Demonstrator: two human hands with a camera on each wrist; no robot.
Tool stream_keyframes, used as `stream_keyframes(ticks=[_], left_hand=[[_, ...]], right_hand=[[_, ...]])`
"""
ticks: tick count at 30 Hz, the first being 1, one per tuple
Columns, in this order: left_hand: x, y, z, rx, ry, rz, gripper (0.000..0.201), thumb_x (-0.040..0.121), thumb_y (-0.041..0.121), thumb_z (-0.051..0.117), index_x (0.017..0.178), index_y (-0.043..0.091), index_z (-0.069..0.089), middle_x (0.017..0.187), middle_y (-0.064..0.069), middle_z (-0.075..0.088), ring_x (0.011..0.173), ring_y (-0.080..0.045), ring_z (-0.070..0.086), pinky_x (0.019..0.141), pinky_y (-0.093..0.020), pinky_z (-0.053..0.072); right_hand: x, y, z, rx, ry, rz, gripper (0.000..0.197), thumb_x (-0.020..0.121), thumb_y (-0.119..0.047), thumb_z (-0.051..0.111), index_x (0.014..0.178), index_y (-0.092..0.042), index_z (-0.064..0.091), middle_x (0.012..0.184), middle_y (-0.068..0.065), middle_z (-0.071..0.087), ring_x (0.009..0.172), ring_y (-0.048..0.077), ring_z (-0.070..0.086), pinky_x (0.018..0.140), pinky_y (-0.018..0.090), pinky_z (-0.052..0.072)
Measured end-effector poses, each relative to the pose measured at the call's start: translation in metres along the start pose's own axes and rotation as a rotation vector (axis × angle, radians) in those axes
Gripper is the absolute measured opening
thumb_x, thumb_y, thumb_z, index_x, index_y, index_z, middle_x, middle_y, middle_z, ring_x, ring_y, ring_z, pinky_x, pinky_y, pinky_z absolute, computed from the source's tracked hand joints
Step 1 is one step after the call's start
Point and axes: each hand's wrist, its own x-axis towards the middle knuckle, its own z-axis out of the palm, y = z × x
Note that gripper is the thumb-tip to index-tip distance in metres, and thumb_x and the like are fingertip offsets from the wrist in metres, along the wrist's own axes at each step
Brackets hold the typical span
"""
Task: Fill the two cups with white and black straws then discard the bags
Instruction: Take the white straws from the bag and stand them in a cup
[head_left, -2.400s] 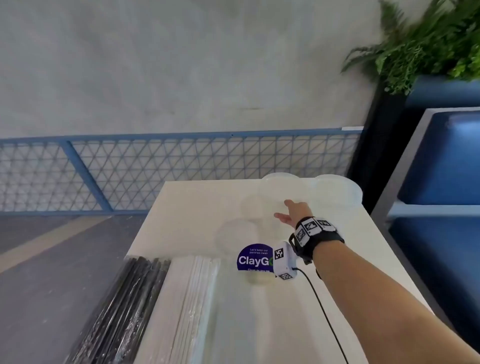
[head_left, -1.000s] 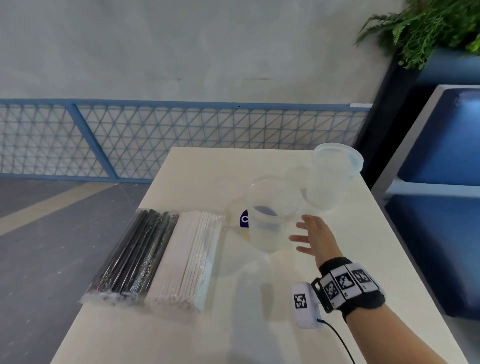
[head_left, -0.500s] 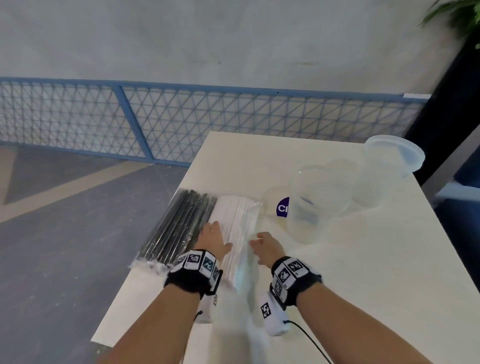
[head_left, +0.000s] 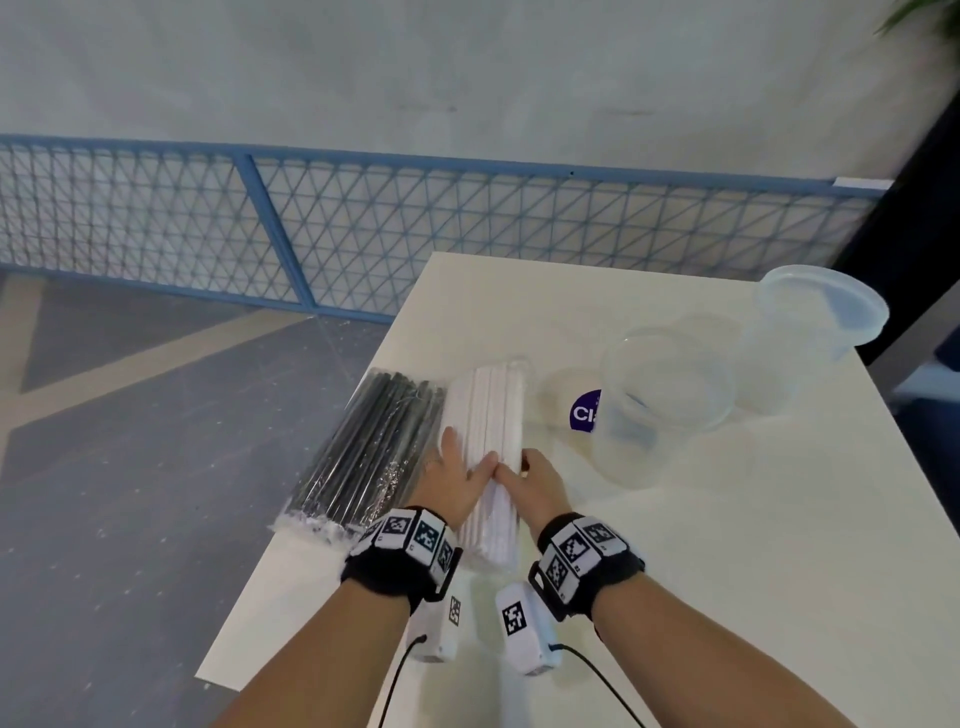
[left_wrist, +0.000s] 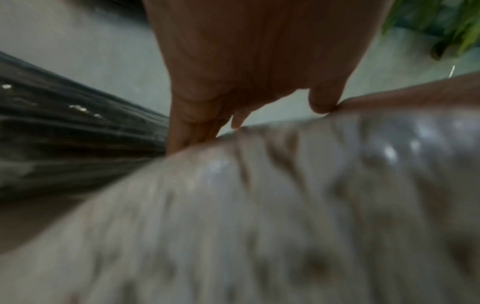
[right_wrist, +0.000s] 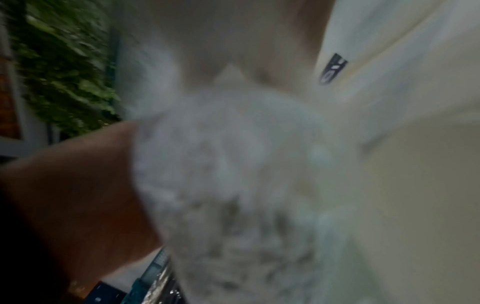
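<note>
A clear bag of white straws (head_left: 491, 415) lies on the white table (head_left: 675, 571), beside a bag of black straws (head_left: 371, 447) on its left. Both hands hold the white bag near its near end. My left hand (head_left: 462, 467) has its fingers down the bag's left side and its thumb on top; the left wrist view shows these fingers (left_wrist: 187, 131) between the white bag (left_wrist: 285, 195) and the black one (left_wrist: 64, 139). My right hand (head_left: 524, 470) curls round the right side, thumbs meeting. Two empty clear cups (head_left: 665, 400) (head_left: 815, 332) stand to the right.
A purple round sticker (head_left: 584, 413) sits on the table behind the nearer cup. The table's left edge (head_left: 291, 545) drops to a grey floor. A blue mesh railing (head_left: 363, 234) runs behind. The right wrist view is blurred, showing mostly the white bag (right_wrist: 246, 164).
My right hand left the cups and came to the white straw bag, and my left hand came into view. Since half a second ago both hands have closed round the bag, thumbs touching.
</note>
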Motion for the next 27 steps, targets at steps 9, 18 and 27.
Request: stream_keyframes(ticks=[9, 18, 27], left_hand=[[-0.006, 0.066, -0.045, -0.601, -0.008, -0.069, 0.088, 0.075, 0.05, 0.066, 0.139, 0.021, 0.014, 0.129, 0.0, 0.046, 0.113, -0.024, 0.05, 0.091, -0.044, 0.047], [-0.012, 0.063, -0.036, -0.744, 0.046, -0.051, 0.035, 0.079, 0.007, 0.064, 0.108, 0.019, 0.051, 0.1, -0.006, 0.063, 0.092, -0.025, 0.063, 0.077, -0.041, 0.054], [-0.027, 0.042, -0.034, -0.787, -0.117, 0.047, 0.043, 0.074, -0.015, 0.061, 0.109, 0.01, 0.056, 0.095, -0.006, 0.068, 0.096, -0.029, 0.063, 0.071, -0.031, 0.055]], right_hand=[[-0.024, -0.021, -0.023, -0.151, 0.196, -0.525, 0.032, 0.075, -0.012, 0.07, 0.101, -0.006, 0.053, 0.097, 0.002, 0.052, 0.085, 0.013, 0.05, 0.071, 0.012, 0.04], [-0.042, -0.002, -0.044, -0.217, 0.016, -0.648, 0.037, 0.075, -0.017, 0.071, 0.109, -0.014, 0.055, 0.105, -0.009, 0.049, 0.094, 0.001, 0.049, 0.081, 0.005, 0.038], [-0.038, -0.003, -0.055, -0.106, -0.009, -0.41, 0.074, 0.087, -0.03, 0.062, 0.145, -0.019, 0.019, 0.139, -0.016, 0.023, 0.129, -0.001, 0.027, 0.108, 0.018, 0.025]])
